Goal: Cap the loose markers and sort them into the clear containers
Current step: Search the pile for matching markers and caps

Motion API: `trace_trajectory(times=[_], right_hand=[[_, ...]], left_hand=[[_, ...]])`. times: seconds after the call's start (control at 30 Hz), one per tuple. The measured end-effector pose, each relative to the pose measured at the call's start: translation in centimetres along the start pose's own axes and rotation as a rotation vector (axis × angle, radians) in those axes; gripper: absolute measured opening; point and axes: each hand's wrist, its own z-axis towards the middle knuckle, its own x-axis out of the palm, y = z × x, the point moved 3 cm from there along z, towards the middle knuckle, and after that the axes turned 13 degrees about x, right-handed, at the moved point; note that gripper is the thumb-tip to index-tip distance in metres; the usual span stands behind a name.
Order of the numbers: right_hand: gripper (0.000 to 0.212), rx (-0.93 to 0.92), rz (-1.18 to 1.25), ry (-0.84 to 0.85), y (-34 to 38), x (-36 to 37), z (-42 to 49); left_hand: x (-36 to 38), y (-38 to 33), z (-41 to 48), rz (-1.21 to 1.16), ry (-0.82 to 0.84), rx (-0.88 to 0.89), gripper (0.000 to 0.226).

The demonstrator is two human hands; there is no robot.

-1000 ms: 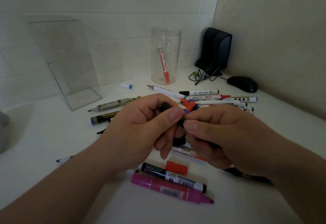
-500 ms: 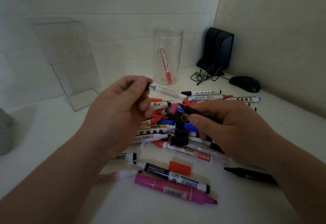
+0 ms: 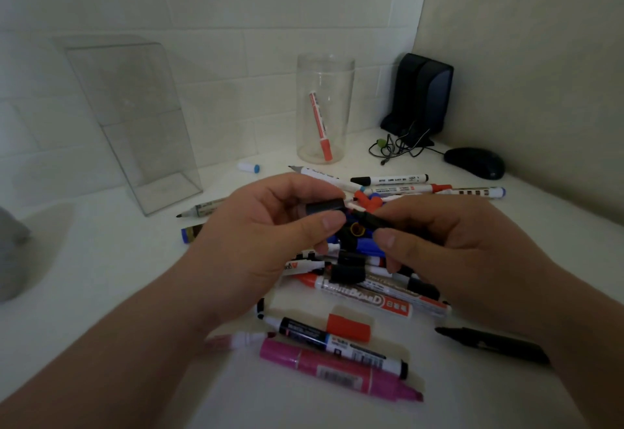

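My left hand point(image 3: 266, 239) pinches a black cap point(image 3: 325, 207) between thumb and fingers. My right hand point(image 3: 449, 256) grips a black marker point(image 3: 369, 218), its tip pointing left, just short of the cap's mouth. Both hover over a pile of loose markers point(image 3: 364, 290) and caps on the white table. A clear round jar point(image 3: 325, 107) at the back holds one red marker point(image 3: 320, 126). A clear rectangular box point(image 3: 135, 121) stands at the back left with nothing visible in it.
A pink marker point(image 3: 337, 369), a loose red cap point(image 3: 347, 327) and a black marker point(image 3: 493, 344) lie near the front. A small white and blue cap point(image 3: 249, 168) lies by the jar. A black speaker point(image 3: 422, 94), cables and a mouse point(image 3: 474, 162) fill the back right corner.
My left hand, raised to the left half a second ago, has come back down and right, bringing the black cap close to the marker tip held in my right hand.
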Motion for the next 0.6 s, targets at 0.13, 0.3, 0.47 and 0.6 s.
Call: trace_trajectory(times=[0.13,0.3,0.47,0.6], right_hand=[[0.022,-0.023,-0.047,-0.001,0.0,0.0,-0.2],[0.029,-0.013,-0.163,-0.011,0.3,-0.2,-0.5],[0.024,-0.029,-0.197,-0.093,0.6,-0.5,-0.9],[0.023,-0.016,-0.17,-0.168,0.4,-1.1,-0.9]], left_hand=[[0.4,-0.8,-0.1,0.114,0.005,0.008,0.021],[0.5,-1.1,-0.1,0.265,0.038,0.017,0.025],[0.4,-1.0,-0.3,0.292,0.055,0.0,0.024],[0.5,-1.1,-0.3,0.221,0.067,-0.036,0.018]])
